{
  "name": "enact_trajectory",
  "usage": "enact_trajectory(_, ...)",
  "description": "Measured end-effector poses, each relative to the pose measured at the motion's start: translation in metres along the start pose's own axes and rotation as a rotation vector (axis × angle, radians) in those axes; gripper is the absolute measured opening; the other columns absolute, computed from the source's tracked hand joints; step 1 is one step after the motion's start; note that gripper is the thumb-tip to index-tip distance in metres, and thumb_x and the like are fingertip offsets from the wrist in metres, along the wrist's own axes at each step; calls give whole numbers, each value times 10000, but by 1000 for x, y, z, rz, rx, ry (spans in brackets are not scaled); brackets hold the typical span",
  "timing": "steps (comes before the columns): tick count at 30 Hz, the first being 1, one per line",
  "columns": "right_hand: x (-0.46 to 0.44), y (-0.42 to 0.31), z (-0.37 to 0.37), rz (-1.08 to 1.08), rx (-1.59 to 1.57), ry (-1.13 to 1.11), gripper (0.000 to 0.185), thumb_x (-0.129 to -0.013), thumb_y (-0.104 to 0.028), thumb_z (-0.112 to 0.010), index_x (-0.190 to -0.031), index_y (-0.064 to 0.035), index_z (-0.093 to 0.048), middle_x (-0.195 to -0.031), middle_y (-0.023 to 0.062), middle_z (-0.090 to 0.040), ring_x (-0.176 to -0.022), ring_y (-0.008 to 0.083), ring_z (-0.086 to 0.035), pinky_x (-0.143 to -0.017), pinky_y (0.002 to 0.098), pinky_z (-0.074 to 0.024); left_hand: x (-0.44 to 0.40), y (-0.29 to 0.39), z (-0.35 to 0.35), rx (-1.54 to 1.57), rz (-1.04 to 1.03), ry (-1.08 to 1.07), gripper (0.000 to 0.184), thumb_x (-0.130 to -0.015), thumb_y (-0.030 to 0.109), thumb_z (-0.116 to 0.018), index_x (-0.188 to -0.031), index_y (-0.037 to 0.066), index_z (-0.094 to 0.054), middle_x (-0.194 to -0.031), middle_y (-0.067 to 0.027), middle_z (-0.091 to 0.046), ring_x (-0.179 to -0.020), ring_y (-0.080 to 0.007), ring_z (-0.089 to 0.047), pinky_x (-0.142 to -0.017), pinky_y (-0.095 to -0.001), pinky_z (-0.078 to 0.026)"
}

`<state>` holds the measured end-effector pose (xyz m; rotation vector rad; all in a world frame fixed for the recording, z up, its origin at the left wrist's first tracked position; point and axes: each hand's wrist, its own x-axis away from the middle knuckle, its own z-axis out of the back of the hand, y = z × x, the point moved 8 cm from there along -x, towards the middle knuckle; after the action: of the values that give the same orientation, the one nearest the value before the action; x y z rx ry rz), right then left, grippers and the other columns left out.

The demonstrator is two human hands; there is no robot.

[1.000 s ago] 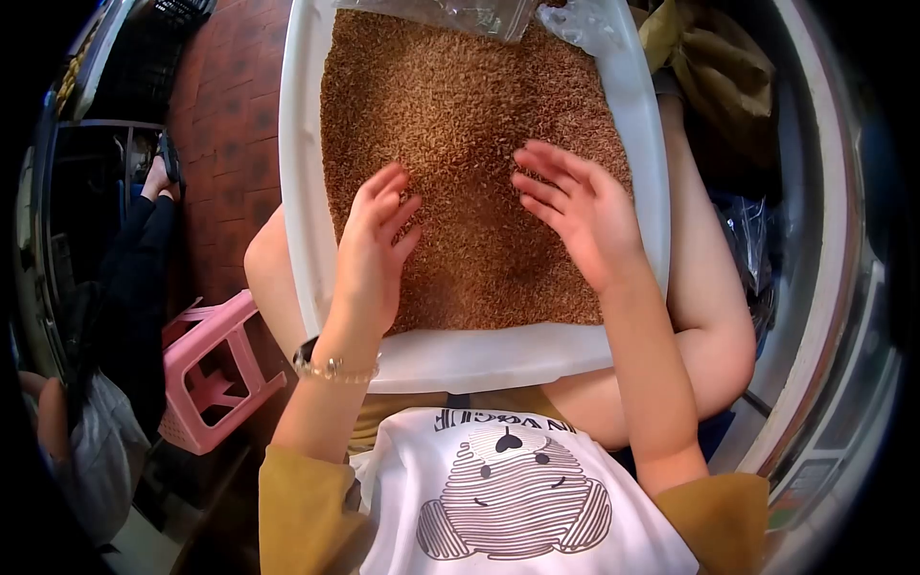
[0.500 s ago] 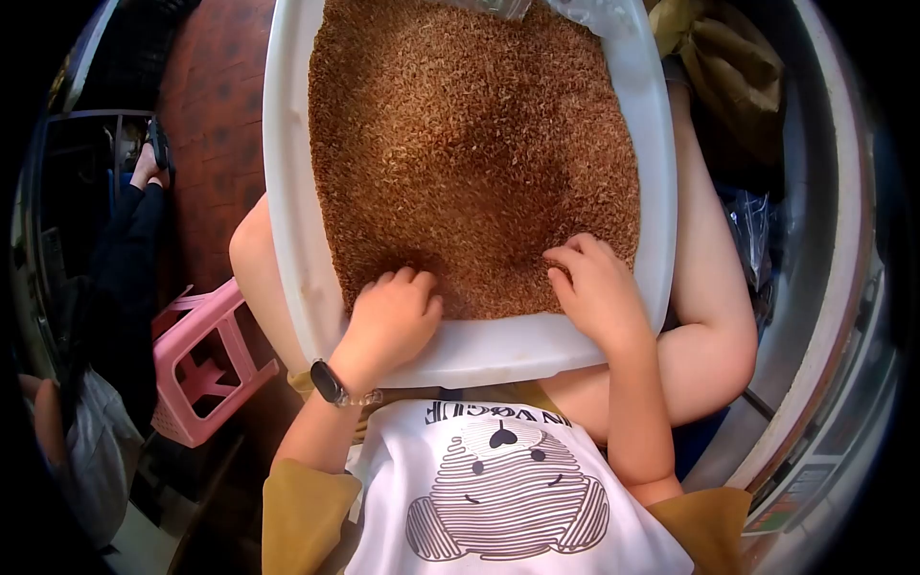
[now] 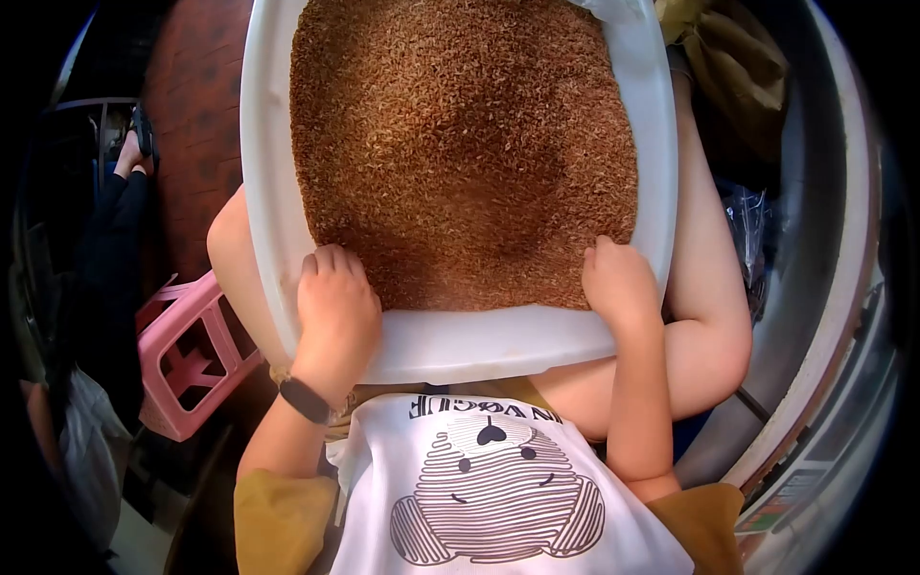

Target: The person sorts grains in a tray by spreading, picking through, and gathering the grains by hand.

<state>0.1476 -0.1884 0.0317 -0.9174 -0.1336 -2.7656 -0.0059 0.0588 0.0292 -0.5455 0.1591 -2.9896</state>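
A white plastic tray (image 3: 489,350) rests across my lap, holding a broad bed of reddish-brown grain (image 3: 460,163) that looks like unpolished rice. At the tray's near left corner is my left hand (image 3: 337,302), its fingers bent and pressed together at the edge of the grain. My right hand (image 3: 620,280) is curled closed at the near right edge of the bed, beside the tray wall. Both palms face down, so whatever is under the fingers is hidden. A shallow darker hollow shows in the grain between the hands.
A pink plastic stool (image 3: 196,355) stands on the left, near another person's dark-trousered legs (image 3: 110,240). Clear plastic (image 3: 613,10) lies at the tray's far right corner. Beyond my right leg are a brown sack (image 3: 738,57) and crumpled clear plastic (image 3: 747,235).
Both hands have moved outward, the left to the left and up, the right to the right. Their fingers, spread over the grain before, are now drawn together. The view has shifted slightly.
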Motion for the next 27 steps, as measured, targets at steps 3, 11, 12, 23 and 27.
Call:
enact_trajectory(3,-12,3,-10,0,-80,-79,264,-883,-161,-481,-858,25,-668,-863,280,-661,-868,433,-646,-817,507,-505,-3,6,-19,88,-106,-65,253,-878,211,-532,-900,-38,-576,-860,-169,-590,-853,-324,-575,-776,-416,-472)
enact_trajectory(11,-42,4,-45,210,-88,-421,477,-924,-277,-363,-1114,74,-624,-1188,318,-577,-1066,461,-575,-962,493,-421,-19,0,-59,501,173,-432,421,-956,308,-448,-995,-97,-556,-909,-290,-624,-891,-423,-620,-749,-502,-502)
enact_trajectory(12,-48,8,-55,126,-163,-458,505,-932,-294,-345,-1147,77,-611,-1226,314,-563,-1101,448,-565,-991,479,-402,-17,0,-60,540,212,-483,442,-971,323,-428,-1006,-102,-544,-961,-325,-622,-941,-445,-610,-807,-521,-486)
enact_trajectory(23,-36,-13,-96,-184,-1189,-655,541,-1002,-328,-244,-1388,7,-421,-1394,169,-487,-1273,281,-484,-1082,447,-373,-29,20,-146,1436,586,-619,591,-997,364,-214,-1364,-44,-432,-1366,-212,-513,-1224,-323,-539,-1090,-414,-356)
enact_trajectory(27,-29,-35,-102,-381,-1546,-732,563,-1018,-359,-171,-1396,-25,-424,-1388,160,-500,-1287,279,-482,-1087,446,-387,-26,48,-98,1923,857,-741,618,-977,406,-214,-1378,-13,-429,-1334,-192,-540,-1215,-270,-553,-1074,-398,-393)
